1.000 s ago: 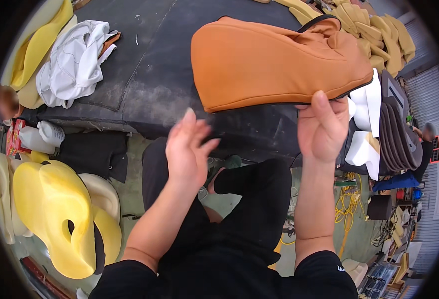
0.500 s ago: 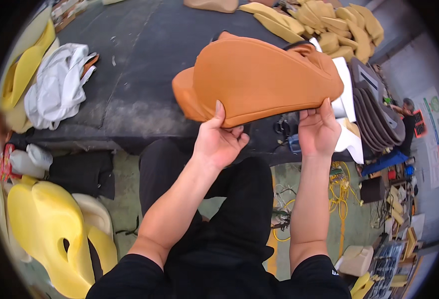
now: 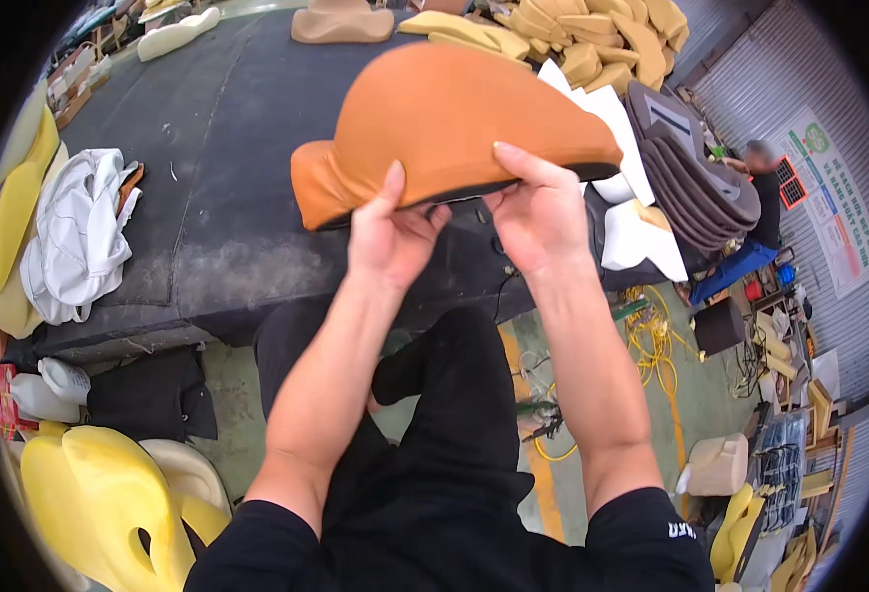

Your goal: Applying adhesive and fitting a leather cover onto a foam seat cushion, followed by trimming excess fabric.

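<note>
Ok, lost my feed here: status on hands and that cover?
Left hand and right hand both grip orange seat cover. Held above dark table. Nothing in the way.

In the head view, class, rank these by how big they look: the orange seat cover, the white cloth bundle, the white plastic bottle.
1. Orange seat cover, though held up in both hands close to the camera, which inflates it.
2. White cloth bundle on the dark table's left edge.
3. White plastic bottle, lower left.
</note>
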Demonstrator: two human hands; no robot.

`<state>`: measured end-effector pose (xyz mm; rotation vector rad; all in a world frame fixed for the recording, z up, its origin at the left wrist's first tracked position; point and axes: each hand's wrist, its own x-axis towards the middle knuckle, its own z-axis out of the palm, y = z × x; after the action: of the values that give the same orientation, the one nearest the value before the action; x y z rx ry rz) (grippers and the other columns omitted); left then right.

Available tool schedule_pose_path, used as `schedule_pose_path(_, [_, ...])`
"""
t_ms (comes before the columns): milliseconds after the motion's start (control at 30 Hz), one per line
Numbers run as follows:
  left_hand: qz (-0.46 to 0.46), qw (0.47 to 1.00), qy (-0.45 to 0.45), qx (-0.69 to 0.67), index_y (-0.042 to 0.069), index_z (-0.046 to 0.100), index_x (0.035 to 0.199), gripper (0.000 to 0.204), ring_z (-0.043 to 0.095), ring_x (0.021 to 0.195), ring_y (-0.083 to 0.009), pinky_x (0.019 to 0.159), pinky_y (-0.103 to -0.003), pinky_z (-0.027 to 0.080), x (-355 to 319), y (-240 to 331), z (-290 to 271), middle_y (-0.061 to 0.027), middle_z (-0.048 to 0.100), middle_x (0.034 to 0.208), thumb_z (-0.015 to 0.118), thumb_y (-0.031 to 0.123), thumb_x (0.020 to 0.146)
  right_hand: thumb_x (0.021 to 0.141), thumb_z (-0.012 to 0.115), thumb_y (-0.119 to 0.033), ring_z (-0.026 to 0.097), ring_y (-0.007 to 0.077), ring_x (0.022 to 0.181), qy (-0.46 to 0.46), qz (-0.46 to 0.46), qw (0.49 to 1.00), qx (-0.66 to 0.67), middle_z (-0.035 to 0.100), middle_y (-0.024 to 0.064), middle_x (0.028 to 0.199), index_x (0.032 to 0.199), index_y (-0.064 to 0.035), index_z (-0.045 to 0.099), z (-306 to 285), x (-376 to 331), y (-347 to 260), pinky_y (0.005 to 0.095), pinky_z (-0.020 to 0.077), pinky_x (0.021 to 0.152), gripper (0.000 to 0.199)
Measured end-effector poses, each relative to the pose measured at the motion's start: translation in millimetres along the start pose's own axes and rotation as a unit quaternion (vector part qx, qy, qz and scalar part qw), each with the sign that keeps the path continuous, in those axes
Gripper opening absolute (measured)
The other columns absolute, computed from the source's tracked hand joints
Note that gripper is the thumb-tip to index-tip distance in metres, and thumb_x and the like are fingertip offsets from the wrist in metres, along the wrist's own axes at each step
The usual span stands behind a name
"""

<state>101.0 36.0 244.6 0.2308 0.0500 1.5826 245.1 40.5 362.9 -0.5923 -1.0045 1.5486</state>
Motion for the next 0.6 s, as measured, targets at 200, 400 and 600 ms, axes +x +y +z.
schedule_pose_path(200, [-0.028, 0.994, -0.103, 0.02, 0.016, 0.063, 0.14, 0.035, 0.069, 0.118, -0.023, 0.093, -0.049, 0.056, -3.5, 9.0, -38.1, -0.0047, 0.075, 0.129, 0.067, 0.023, 0.106, 0.099, 0.069, -0.003, 0.074, 0.0257, 0.113, -0.091, -0.042, 0.995, 0.027, 0.073, 0.011, 0.128, 0.137, -0.0024, 0.063, -40.0, -10.2, 30.9, 0.0435, 0.0655, 0.087, 0.038])
schedule_pose_path(400, [0.0, 0.997, -0.075, 0.013, 0.013, 0.061, 0.144, 0.038, 0.067, 0.124, -0.0264, 0.1, -0.051, 0.055, -17.3, -19.5, -44.1, -0.007, 0.07, 0.138, 0.065, 0.023, 0.107, 0.101, 0.07, -0.004, 0.077, 0.0251, 0.104, -0.04, -0.056, 0.996, -0.061, 0.075, 0.0137, 0.119, 0.127, -0.0006, 0.067, -68.0, -29.1, 22.4, 0.0457, 0.0686, 0.086, 0.027])
schedule_pose_path(600, [0.008, 0.994, -0.104, -0.017, 0.01, 0.059, 0.147, 0.04, 0.064, 0.131, -0.0287, 0.107, -0.053, 0.052, -17.9, -7.2, -57.3, -0.0093, 0.068, 0.144, 0.062, 0.018, 0.107, 0.081, 0.078, -0.001, 0.07, 0.0237, 0.073, -0.356, -0.089, 0.629, -0.686, 0.068, 0.0096, 0.08, 0.089, -0.0053, 0.069, -59.8, -84.2, -70.6, 0.0352, 0.0551, 0.067, 0.012])
